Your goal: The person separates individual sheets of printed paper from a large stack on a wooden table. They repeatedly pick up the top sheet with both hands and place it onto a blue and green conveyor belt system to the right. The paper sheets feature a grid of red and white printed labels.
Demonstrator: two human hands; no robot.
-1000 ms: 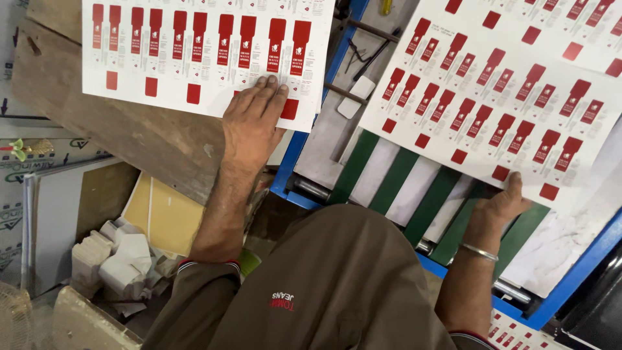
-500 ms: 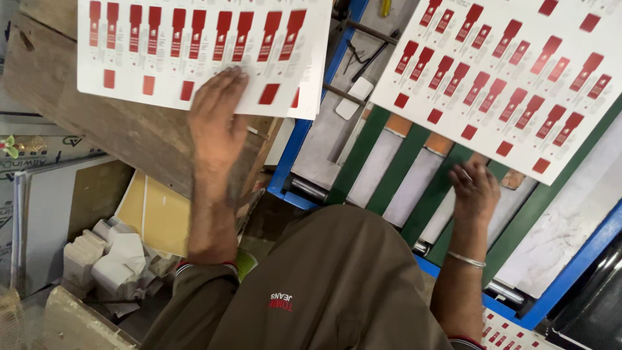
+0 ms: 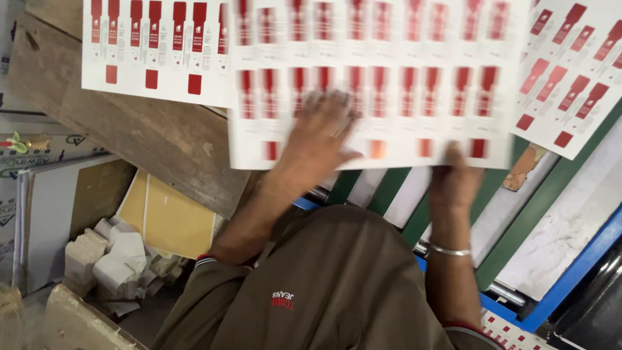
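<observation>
Printed sheet (image 3: 389, 84), white card covered with rows of red and white label shapes, spreads blurred across the upper middle of the head view, over the green and white slatted bed (image 3: 414, 194) of a blue-framed machine (image 3: 564, 285). Its left part overlaps a second printed sheet (image 3: 155, 52) of the same kind, which lies on a worn wooden board (image 3: 129, 129). A third sheet (image 3: 576, 71) of the same pattern lies to the right, partly under the blurred one. The left hand (image 3: 321, 133) lies flat on top of the blurred sheet near its lower edge, fingers spread and pressing down, not closed around anything. The right hand (image 3: 453, 178) meets the sheet's lower edge, and its fingertips are hidden by the card, so it seems to hold that edge, though blur keeps me from telling how tightly. A metal bangle (image 3: 450, 249) circles the right wrist. Below the board, at the lower left, sit a yellow card (image 3: 168, 217) and a heap of pale offcuts (image 3: 110, 259).
</observation>
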